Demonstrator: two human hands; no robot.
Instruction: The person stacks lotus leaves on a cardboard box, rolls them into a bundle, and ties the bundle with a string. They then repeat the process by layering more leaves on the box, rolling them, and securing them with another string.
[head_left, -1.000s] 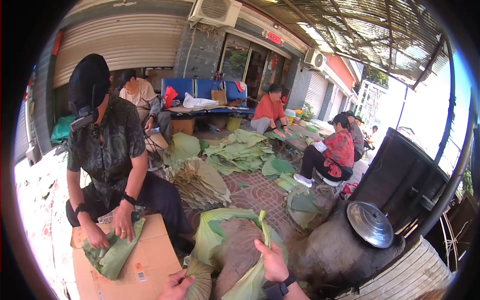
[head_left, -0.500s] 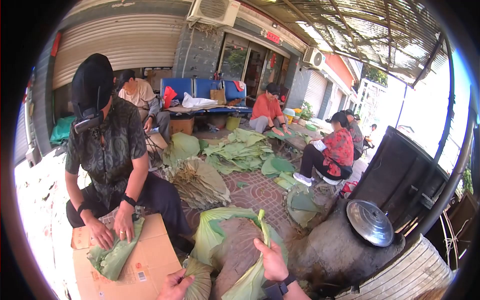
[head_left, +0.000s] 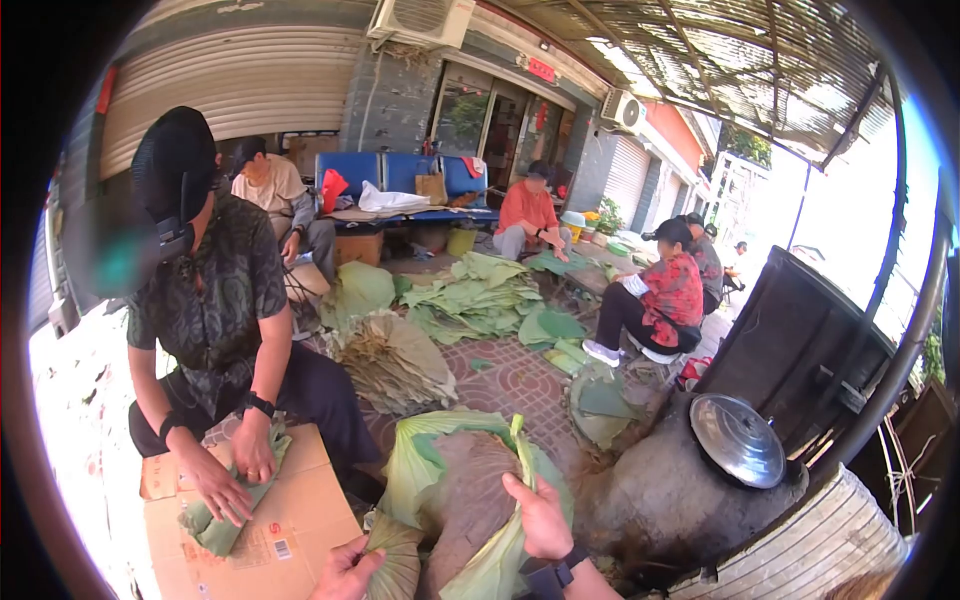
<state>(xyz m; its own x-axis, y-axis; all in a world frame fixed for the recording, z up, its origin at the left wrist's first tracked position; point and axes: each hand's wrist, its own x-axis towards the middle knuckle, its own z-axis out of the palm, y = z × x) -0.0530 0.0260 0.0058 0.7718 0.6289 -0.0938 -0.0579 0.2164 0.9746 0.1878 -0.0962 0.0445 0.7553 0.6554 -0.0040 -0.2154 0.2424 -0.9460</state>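
At the bottom of the view, my left hand (head_left: 348,568) is closed, its thumb and fingers pinching the edge of a folded, yellowish-green lotus leaf (head_left: 396,552). My right hand (head_left: 540,517) grips the raised edge of a large pale green lotus leaf (head_left: 497,552), with the thumb up near its stem end. Between my hands lies the wide brownish-grey face of a leaf (head_left: 472,492). Green leaf edges fold around it at the left and top. My lower fingers are partly hidden behind the leaves.
At left, a co-worker's hands press a rolled leaf (head_left: 225,530) on a cardboard sheet (head_left: 290,545). A clay stove (head_left: 650,510) with a metal lid (head_left: 738,440) stands at right. Leaf piles (head_left: 475,298) and a dried leaf stack (head_left: 395,362) lie ahead. Several other people sit farther back.
The co-worker at left has rolled the leaf into a narrower shape on the cardboard. The person in the orange-red top sits straighter, hands drawn together. My hands have hardly moved.
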